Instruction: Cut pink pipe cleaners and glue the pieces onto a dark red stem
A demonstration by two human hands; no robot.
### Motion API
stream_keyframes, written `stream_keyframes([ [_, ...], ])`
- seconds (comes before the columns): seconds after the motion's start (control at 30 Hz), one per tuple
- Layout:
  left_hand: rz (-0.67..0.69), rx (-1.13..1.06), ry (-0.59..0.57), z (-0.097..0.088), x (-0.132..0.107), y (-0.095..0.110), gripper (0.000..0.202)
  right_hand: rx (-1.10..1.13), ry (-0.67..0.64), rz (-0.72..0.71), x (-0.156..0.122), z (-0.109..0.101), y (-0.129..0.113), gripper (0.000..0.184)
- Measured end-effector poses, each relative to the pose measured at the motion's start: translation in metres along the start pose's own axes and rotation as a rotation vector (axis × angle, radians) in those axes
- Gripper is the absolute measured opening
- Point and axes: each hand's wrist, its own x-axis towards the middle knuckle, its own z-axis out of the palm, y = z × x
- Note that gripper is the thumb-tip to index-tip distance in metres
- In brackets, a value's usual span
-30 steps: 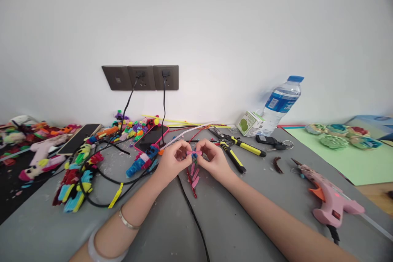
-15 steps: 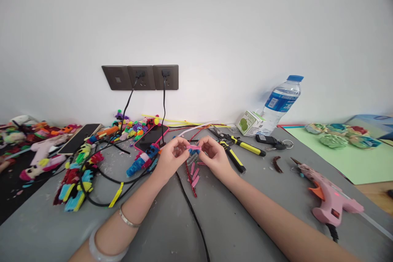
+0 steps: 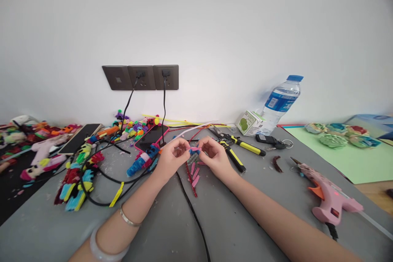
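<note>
Between my two hands is a short pink and blue piece of pipe cleaner (image 3: 194,150), pinched at both ends. My left hand (image 3: 173,155) grips its left end between thumb and fingertips. At the other end, the thumb and fingers of my right hand (image 3: 215,159) are closed on it; the fingertips partly cover the piece. Just below lie several short pink pipe-cleaner pieces (image 3: 195,178) and a long red glittery stem (image 3: 190,180). A blue and pink fuzzy figure (image 3: 141,163) rests left of my left hand.
Yellow-handled pliers (image 3: 235,159) lie beside my right hand. Farther right are a pink glue gun (image 3: 330,202), car keys (image 3: 270,141), a small box (image 3: 249,123) and a tilted bottle (image 3: 281,104). Black cables (image 3: 196,217), phones (image 3: 152,138) and fuzzy figures (image 3: 78,180) occupy the left.
The pink and blue piece has turned slightly between my fingertips, and its pink part looks narrower. Both hands keep nearly the same place and grip.
</note>
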Motion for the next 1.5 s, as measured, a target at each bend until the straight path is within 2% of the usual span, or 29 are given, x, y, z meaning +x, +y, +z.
stream_keyframes([
  [0.2, 0.006, 0.010, 0.023, 0.001, 0.000, 0.002, 0.008, -0.020, -0.007, 0.020, 0.001, 0.001, -0.001, 0.008],
  [0.53, -0.007, -0.035, 0.074, -0.001, 0.002, -0.003, 0.020, -0.026, 0.014, 0.046, 0.001, 0.000, -0.002, 0.025],
  [0.7, 0.005, 0.014, 0.089, -0.002, 0.003, -0.004, 0.020, -0.018, 0.028, 0.050, 0.001, -0.001, -0.002, 0.028],
  [0.97, 0.050, 0.078, 0.095, -0.004, 0.001, -0.005, 0.012, -0.048, 0.050, 0.045, 0.001, 0.000, -0.001, 0.030],
  [1.5, 0.098, 0.177, 0.100, -0.007, 0.001, -0.010, 0.012, -0.065, 0.085, 0.034, 0.001, 0.001, 0.001, 0.022],
])
